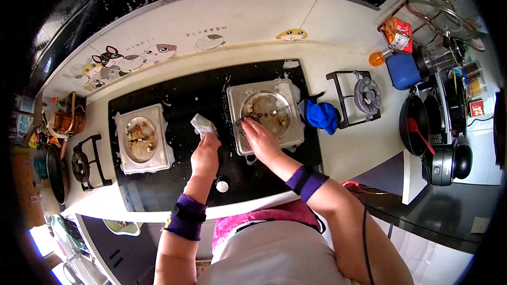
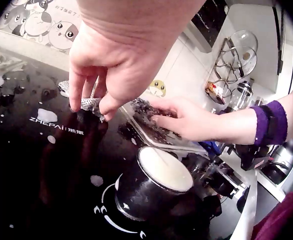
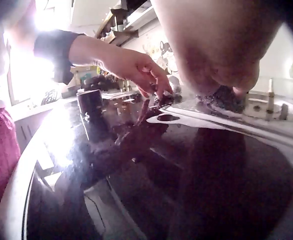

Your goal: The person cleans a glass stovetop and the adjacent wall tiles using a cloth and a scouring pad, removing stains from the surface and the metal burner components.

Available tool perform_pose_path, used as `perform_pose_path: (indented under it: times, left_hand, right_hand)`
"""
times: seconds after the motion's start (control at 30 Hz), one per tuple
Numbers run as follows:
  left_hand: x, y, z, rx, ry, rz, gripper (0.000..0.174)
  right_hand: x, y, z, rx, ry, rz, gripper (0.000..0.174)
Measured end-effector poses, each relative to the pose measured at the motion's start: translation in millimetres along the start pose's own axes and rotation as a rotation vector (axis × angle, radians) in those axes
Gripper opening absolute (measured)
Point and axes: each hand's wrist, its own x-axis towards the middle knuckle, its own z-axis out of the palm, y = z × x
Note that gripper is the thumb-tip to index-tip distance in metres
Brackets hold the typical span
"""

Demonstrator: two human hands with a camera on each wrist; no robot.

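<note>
My left hand [image 1: 205,158] pinches a crumpled light-grey, mesh-patterned cloth [image 1: 203,125] against the black glass cooktop [image 1: 195,95], between the two burners. In the left wrist view the cloth [image 2: 90,103] shows under thumb and fingertips. With curled fingers, my right hand [image 1: 261,139] holds a dark, curly wire scourer [image 2: 145,112] on the left edge of the right burner's square metal drip tray [image 1: 291,134]. Most of the scourer is covered by the fingers. Brown residue and suds lie on this tray. The left drip tray [image 1: 162,159] has similar grime in its round hollow.
A control knob [image 1: 222,184] stands up at the cooktop's front. A bunched blue cloth [image 1: 321,116] lies right of the right tray. Pot supports [image 1: 367,95] sit on the counter at both sides. Foam spots dot the glass. Pans [image 1: 414,126] and a rack stand far right.
</note>
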Motion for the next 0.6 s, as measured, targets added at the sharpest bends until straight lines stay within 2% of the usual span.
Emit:
perform_pose_path:
  times: [0.17,0.27,0.43,0.47,0.6]
  left_hand:
    - [2,0,0,-0.013,0.010,-0.005,0.018]
    - [-3,1,2,-0.004,0.054,0.022,0.018]
    - [-2,3,1,0.007,0.066,0.040,0.019]
    - [-2,3,1,0.006,0.053,0.033,0.020]
    - [0,1,2,-0.006,0.054,0.032,0.020]
  right_hand:
    - [-42,21,-47,-0.044,-0.105,0.037,0.037]
    - [-22,14,-43,-0.096,-0.075,-0.059,0.034]
    - [-1,14,-19,0.014,0.000,-0.038,0.034]
    - [-11,19,-25,0.038,-0.062,-0.007,0.035]
    - [-30,26,-59,-0.048,-0.086,-0.017,0.029]
